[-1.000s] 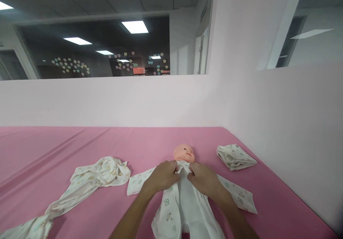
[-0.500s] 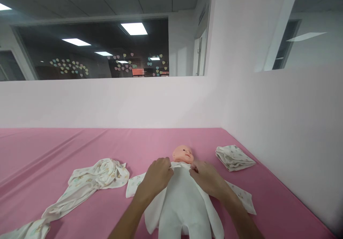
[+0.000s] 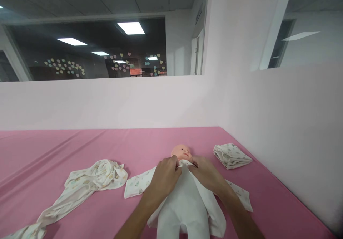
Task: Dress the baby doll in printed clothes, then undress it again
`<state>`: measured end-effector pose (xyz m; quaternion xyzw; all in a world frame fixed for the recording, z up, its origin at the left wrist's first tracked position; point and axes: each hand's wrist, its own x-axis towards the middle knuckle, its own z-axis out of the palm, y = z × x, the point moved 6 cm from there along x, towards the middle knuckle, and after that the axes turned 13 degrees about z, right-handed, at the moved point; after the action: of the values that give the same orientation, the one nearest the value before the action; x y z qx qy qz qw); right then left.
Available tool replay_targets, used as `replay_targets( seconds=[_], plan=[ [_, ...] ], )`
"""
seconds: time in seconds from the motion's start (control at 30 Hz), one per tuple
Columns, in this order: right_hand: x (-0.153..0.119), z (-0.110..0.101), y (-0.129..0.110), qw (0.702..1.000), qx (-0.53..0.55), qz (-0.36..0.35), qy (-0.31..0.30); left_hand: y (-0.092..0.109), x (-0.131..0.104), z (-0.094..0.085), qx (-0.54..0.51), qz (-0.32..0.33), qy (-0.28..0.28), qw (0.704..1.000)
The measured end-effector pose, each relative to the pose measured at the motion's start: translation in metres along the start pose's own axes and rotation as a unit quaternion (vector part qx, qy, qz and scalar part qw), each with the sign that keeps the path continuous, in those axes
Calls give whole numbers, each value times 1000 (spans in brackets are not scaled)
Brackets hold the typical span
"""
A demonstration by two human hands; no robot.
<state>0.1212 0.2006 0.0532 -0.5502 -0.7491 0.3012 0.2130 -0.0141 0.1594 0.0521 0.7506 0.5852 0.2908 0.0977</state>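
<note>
Doll lies on its back on the pink sheet, legs nearest & cut off by the bottom of view, head toward the far edge. Printed baby top is spread open under & around it, sleeves out L & R, flaps beside the body. L hand & R hand are both narrow, apparently pinching the top's neckline either side of the doll's chin; fingertips partly hidden, so can't tell how much cloth each has. To do this well, I'd say: even grip L & R, small lifts, neckline centred under the chin, no pressing on the throat, flaps left flat w/o twists. Just L of the sleeve, a rumpled cloth trails toward the near side. Folded cloth sits by the R edge, nr the far R corner. Beyond the far edge: white wall, then window w/ heart stickers.
</note>
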Motion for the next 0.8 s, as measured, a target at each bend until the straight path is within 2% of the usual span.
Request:
replay_targets(
  seconds=[0.23, 0.43, 0.63, 0.8],
  plan=[
    [1, 5, -2, 1000, -11, 14, 1, 2, 3, 17, 21, 4, 18, 1000],
    [0, 6, -1, 996, -65, 22, 55, 4, 3, 24, 47, 22, 12, 999],
    [-3, 6, -2, 989, -110, 27, 95, 4, 3, 27, 13, 51, 25, 998],
    [-5, 7, -4, 989, -104, 37, 100, 0, 3, 31, -11, 73, 54, 996]
  ],
)
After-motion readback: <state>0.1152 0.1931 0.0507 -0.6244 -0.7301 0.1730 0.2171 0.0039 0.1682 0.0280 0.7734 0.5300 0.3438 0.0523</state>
